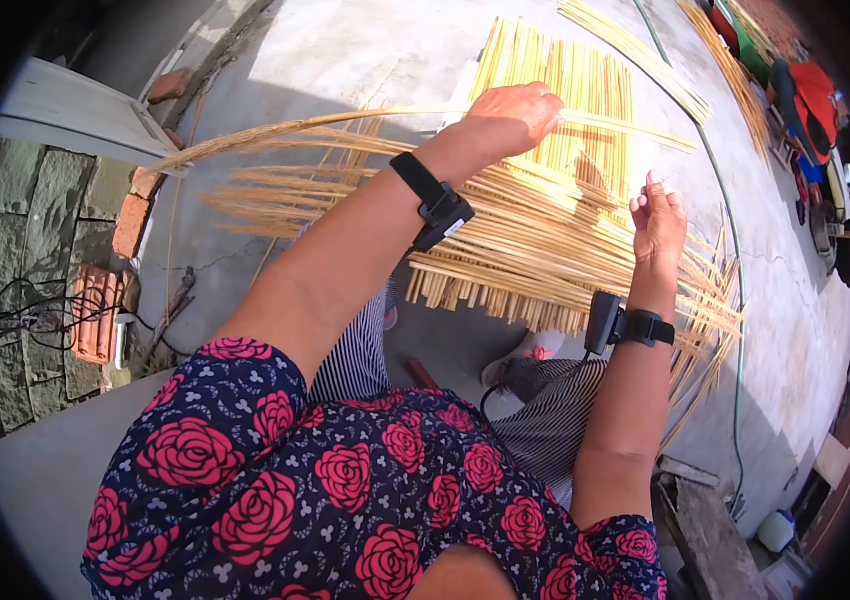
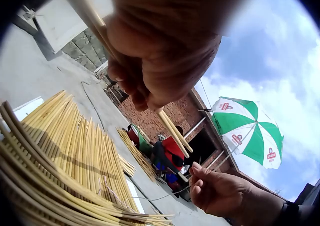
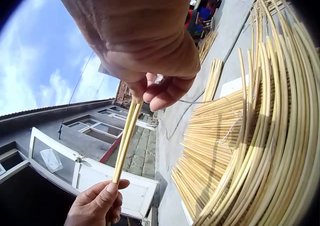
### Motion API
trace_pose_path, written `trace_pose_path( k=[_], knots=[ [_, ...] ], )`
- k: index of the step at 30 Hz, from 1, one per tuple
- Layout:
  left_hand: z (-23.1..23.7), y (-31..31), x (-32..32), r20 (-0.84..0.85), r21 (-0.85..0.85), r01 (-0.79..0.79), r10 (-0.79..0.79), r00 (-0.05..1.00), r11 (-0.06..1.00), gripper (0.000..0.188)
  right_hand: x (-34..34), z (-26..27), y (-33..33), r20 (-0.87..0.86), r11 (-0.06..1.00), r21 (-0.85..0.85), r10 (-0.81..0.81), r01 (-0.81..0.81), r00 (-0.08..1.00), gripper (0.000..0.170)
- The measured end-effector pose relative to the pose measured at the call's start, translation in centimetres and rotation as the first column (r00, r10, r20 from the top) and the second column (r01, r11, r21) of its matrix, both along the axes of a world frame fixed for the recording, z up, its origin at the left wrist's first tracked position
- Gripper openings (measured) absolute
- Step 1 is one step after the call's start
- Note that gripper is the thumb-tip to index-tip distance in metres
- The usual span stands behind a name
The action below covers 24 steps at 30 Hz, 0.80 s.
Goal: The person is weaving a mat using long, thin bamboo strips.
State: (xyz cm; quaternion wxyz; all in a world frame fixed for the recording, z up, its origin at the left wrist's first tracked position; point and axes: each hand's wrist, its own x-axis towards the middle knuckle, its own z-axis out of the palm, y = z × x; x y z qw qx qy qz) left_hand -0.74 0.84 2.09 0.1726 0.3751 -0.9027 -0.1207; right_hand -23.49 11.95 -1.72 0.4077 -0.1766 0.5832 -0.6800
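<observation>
The left hand (image 1: 515, 115) grips a few long pale stalks (image 2: 172, 131), raised above a layer of side-by-side stalks (image 1: 585, 90). Its fingers curl round them; the cut ends stick out toward the right hand. The right hand (image 1: 658, 225) has its fingertips together and pinches a thin thread (image 3: 210, 102), which runs toward the layer. In the right wrist view, the held stalks (image 3: 127, 141) reach up to the right fingers; whether they touch is unclear. Loose stalks (image 1: 545, 225) lie crosswise over the layer, their feathery ends to the left.
More stalks (image 1: 635, 55) lie beyond on the concrete floor (image 1: 345, 40), beside a green hose (image 1: 720, 180). Bricks (image 1: 130, 225) and a black cable (image 1: 30, 320) are at the left. Red and blue items (image 1: 810, 110) stand at the far right. A wooden plank (image 1: 710, 540) lies lower right.
</observation>
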Motion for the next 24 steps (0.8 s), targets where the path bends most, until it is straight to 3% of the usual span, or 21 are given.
trace_pose_path(
  k=[1, 3, 4, 5, 7, 10, 14, 19, 23, 24],
  knots=[
    [0.0, 0.1, 0.0, 0.019, 0.013, -0.004, 0.003, 1.0, 1.0, 0.027, 0.2, -0.8, -0.3, -0.181, 0.995, 0.098, 0.049, -0.031, 0.982, 0.019],
    [0.6, 0.2, -0.3, -0.007, -0.017, -0.034, 0.034, 0.999, 0.999, 0.028, 0.9, -3.0, -0.9, -0.52, 0.924, 0.376, 0.267, -0.064, 0.811, 0.023],
    [1.0, 0.3, -0.4, -0.018, -0.028, -0.05, 0.05, 0.999, 0.998, 0.028, 1.5, -4.7, -1.0, -0.721, 0.896, 0.443, 0.341, 0.023, 0.603, 0.026],
    [1.2, 0.2, -0.3, -0.059, -0.036, -0.048, 0.046, 0.997, 0.998, 0.028, 1.9, -6.9, -0.9, -0.86, 0.938, 0.344, 0.303, 0.029, 0.411, 0.024],
    [1.4, -0.1, -0.1, -0.138, -0.053, -0.05, 0.042, 0.99, 0.997, 0.028, 3.3, -9.2, -1.1, -0.904, 0.927, 0.369, 0.375, -0.067, 0.205, 0.023],
    [1.0, -0.5, 0.2, -0.093, -0.057, -0.088, 0.083, 0.992, 0.994, 0.027, 4.5, -11.1, -1.9, -0.946, 0.939, 0.321, 0.324, -0.127, 0.005, 0.024],
    [0.5, -0.7, 0.4, -0.062, -0.094, -0.067, 0.061, 0.996, 0.993, 0.022, 4.5, -14.3, -2.4, -0.901, 0.897, 0.413, 0.428, -0.158, 0.075, 0.026],
    [-1.1, -0.6, -0.1, -0.104, -0.142, 0.029, -0.044, 0.994, 0.989, 0.017, 5.4, -14.9, -1.5, -0.904, 0.913, 0.374, 0.398, -0.162, 0.157, 0.026],
    [-2.7, 0.2, -1.0, -0.02, -0.037, 0.079, -0.08, 0.997, 0.996, 0.017, 6.4, -14.6, -1.3, -0.906, 0.925, 0.361, 0.378, -0.118, 0.191, 0.026],
    [-3.2, 0.5, -1.3, 0.006, 0.009, 0.09, -0.09, 0.996, 0.996, 0.018, 6.6, -14.7, -1.3, -0.908, 0.919, 0.38, 0.392, -0.108, 0.149, 0.025]
  ],
)
